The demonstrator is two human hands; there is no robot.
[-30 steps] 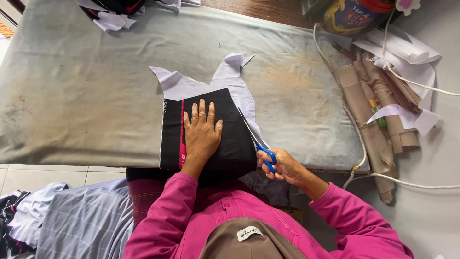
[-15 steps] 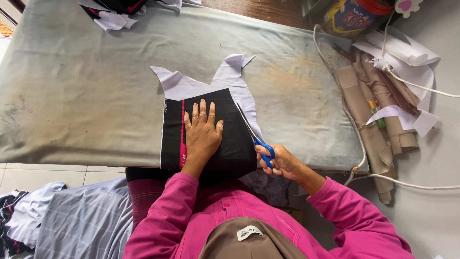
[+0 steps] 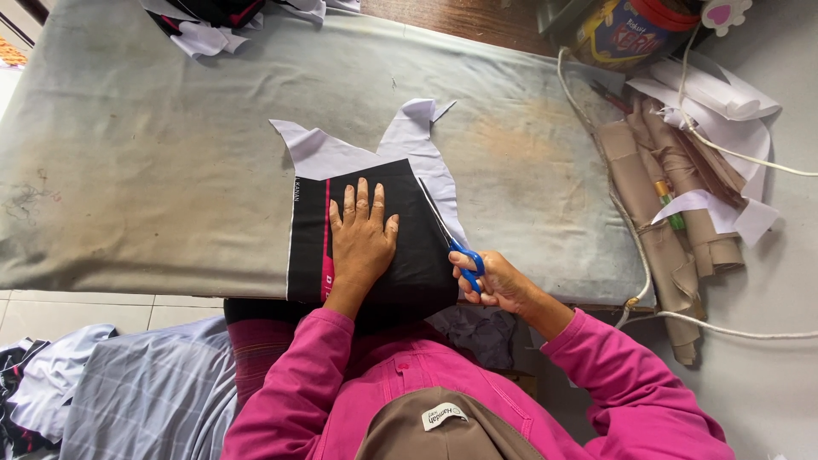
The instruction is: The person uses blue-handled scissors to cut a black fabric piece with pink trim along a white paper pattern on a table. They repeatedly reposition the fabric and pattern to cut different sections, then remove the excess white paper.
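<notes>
We are seeing matt black cloth [image 3: 409, 247] with a pink stripe, lying over smooth pale paper [image 3: 341, 153]. The scissors [image 3: 452, 238] are showing shiny metal blades and glossy blue plastic handles. The table cover [image 3: 153, 153] is looking like worn, stained grey-green fabric. Brown paper rolls [image 3: 665, 213] are looking matt and creased.

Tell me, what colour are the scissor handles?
Blue, seen in the head view: scissors in the right hand.

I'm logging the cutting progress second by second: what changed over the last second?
Hardly anything: the right hand with the blue-handled scissors crept slightly forward along the right edge of the black fabric. The left hand stayed flat on it; the white pattern paper did not move.
</notes>
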